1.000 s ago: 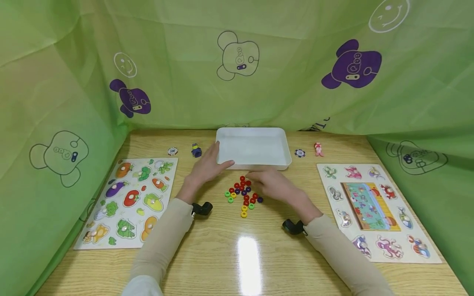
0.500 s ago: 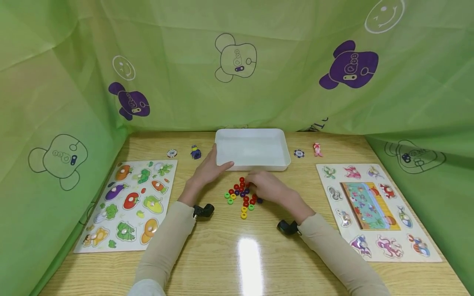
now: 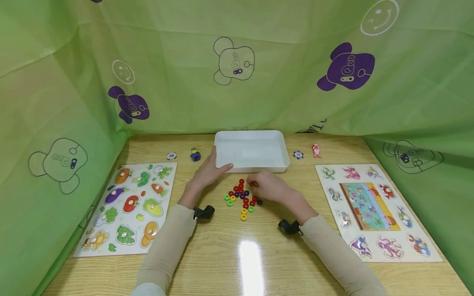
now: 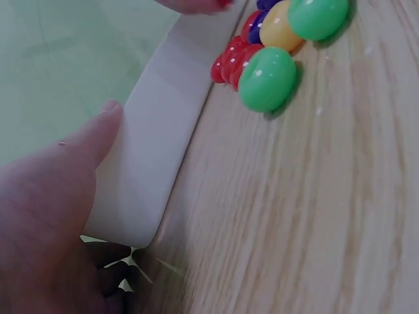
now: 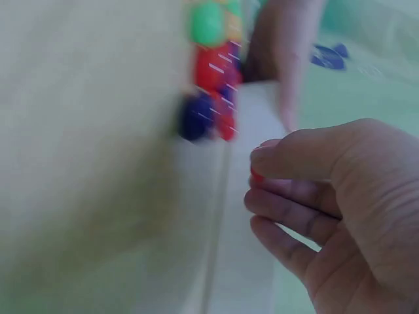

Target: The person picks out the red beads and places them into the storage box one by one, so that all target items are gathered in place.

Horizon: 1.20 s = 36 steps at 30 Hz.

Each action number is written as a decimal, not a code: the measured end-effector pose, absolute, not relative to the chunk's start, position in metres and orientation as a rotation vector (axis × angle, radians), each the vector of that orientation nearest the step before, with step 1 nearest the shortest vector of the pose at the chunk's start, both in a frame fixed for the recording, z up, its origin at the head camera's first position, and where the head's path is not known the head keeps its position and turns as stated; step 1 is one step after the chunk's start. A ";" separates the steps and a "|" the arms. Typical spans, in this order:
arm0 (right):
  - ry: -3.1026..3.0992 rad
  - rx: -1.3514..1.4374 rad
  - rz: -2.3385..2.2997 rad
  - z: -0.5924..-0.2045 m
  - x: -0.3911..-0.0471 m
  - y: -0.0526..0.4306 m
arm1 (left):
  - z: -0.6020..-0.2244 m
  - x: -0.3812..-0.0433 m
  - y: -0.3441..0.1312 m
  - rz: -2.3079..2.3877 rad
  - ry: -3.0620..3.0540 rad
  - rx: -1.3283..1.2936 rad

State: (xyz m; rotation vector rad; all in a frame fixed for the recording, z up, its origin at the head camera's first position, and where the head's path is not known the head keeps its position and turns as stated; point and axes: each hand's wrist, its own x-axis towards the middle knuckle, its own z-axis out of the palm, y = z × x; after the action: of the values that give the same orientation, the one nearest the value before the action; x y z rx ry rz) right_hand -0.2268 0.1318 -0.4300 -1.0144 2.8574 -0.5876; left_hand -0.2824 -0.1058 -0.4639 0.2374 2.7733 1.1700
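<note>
My right hand [image 3: 272, 186] pinches a small red ring-shaped bead [image 5: 256, 171] between thumb and index finger, just above the table at the right of the bead group. The remaining beads lie in a loose cluster: several red beads [image 3: 246, 203], dark purple beads [image 3: 242, 196], green beads [image 4: 267, 80] and yellow beads [image 3: 243, 214]. Behind them stands a shallow white tray [image 3: 255, 169] with nothing in it. My left hand [image 3: 207, 170] rests at the tray's near left corner, straight fingers along its left side and thumb [image 4: 98, 134] against the front wall.
A vegetable puzzle board [image 3: 140, 225] lies at the left, a sea-animal puzzle board [image 3: 333, 193] at the right. Poker chips [image 3: 171, 156] and small figures, one blue and yellow [image 3: 195, 154], one pink [image 3: 316, 151], flank the tray. A green cloth [image 3: 166, 82] walls the table.
My right hand has reached into the right side of the cluster, picked up a red bead and lifted it slightly. The left hand stays at the tray corner. The head view has tilted slightly.
</note>
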 end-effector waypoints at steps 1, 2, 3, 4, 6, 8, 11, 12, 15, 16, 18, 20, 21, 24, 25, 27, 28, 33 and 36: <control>2.871 -1.000 -0.637 -0.427 -0.229 0.135 | -0.464 -0.282 -0.105 1.175 2.776 0.237; 2.888 -0.992 -0.685 -0.424 -0.231 0.137 | -0.465 -0.282 -0.105 1.185 2.776 0.238; 2.913 -0.987 -0.715 -0.420 -0.234 0.139 | -0.465 -0.283 -0.104 1.195 2.775 0.236; 2.941 -0.990 -0.738 -0.418 -0.238 0.142 | -0.466 -0.283 -0.104 1.202 2.777 0.234; 2.986 -0.982 -0.793 -0.412 -0.249 0.145 | -0.466 -0.284 -0.103 1.215 2.780 0.236; 3.016 -0.945 -0.819 -0.409 -0.262 0.145 | -0.466 -0.284 -0.103 1.222 2.783 0.239; 3.018 -0.852 -0.830 -0.408 -0.286 0.141 | -0.465 -0.284 -0.104 1.235 2.779 0.254; 3.010 -0.818 -0.828 -0.409 -0.294 0.139 | -0.465 -0.284 -0.104 1.241 2.772 0.253; 2.986 -0.746 -0.802 -0.416 -0.316 0.133 | -0.464 -0.283 -0.104 1.231 2.768 0.243; 2.979 -0.721 -0.789 -0.418 -0.321 0.132 | -0.465 -0.283 -0.104 1.224 2.768 0.244; 2.975 -0.667 -0.749 -0.423 -0.331 0.129 | -0.465 -0.282 -0.104 1.212 2.774 0.239; 2.966 -0.614 -0.684 -0.427 -0.338 0.128 | -0.465 -0.282 -0.105 1.212 2.779 0.243; 2.960 -0.596 -0.648 -0.429 -0.341 0.127 | -0.465 -0.282 -0.105 1.210 2.782 0.239; 2.940 -0.553 -0.562 -0.430 -0.344 0.128 | -0.465 -0.282 -0.104 1.213 2.776 0.245; 2.935 -0.544 -0.538 -0.430 -0.344 0.129 | -0.465 -0.282 -0.104 1.208 2.778 0.244; 2.934 -0.540 -0.508 -0.430 -0.343 0.130 | -0.463 -0.281 -0.103 1.199 2.787 0.239; 2.935 -0.538 -0.500 -0.429 -0.343 0.131 | -0.463 -0.281 -0.103 1.200 2.790 0.240; 2.943 -0.542 -0.510 -0.425 -0.338 0.135 | -0.462 -0.281 -0.103 1.199 2.794 0.230; 2.957 -0.566 -0.551 -0.420 -0.333 0.137 | -0.463 -0.281 -0.104 1.209 2.790 0.227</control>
State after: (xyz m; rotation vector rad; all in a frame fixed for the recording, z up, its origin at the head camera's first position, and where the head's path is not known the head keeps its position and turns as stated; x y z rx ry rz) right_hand -0.3329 0.1366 -0.4204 -0.5663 2.9573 -0.5514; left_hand -0.2811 -0.1040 -0.4633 0.2274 2.7896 1.2089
